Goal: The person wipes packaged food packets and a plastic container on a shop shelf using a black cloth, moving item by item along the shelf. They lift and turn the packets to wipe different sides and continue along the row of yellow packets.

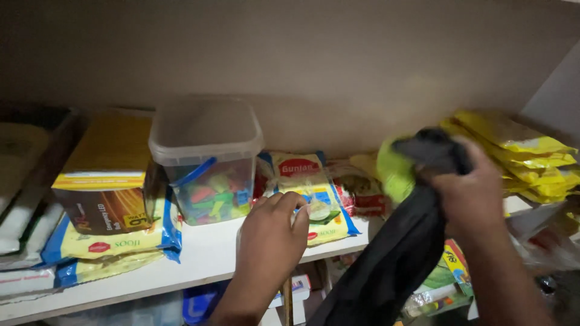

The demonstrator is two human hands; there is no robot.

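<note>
Black cloth [393, 265] hung from the right hand [468, 187], which was clenched around its top, just in front of a blurred yellow-green packet [393, 172]. The left hand [272, 232] rested at the white shelf's [205, 256] edge, fingers curled; whether it gripped anything could not be told. Its fingertips lay near a flat yellow-and-blue packet [311, 193]. Beside that stood a clear tub [208, 163] of coloured pieces and a yellow box [106, 175]. Yellow bags [525, 154] were stacked at far right.
</note>
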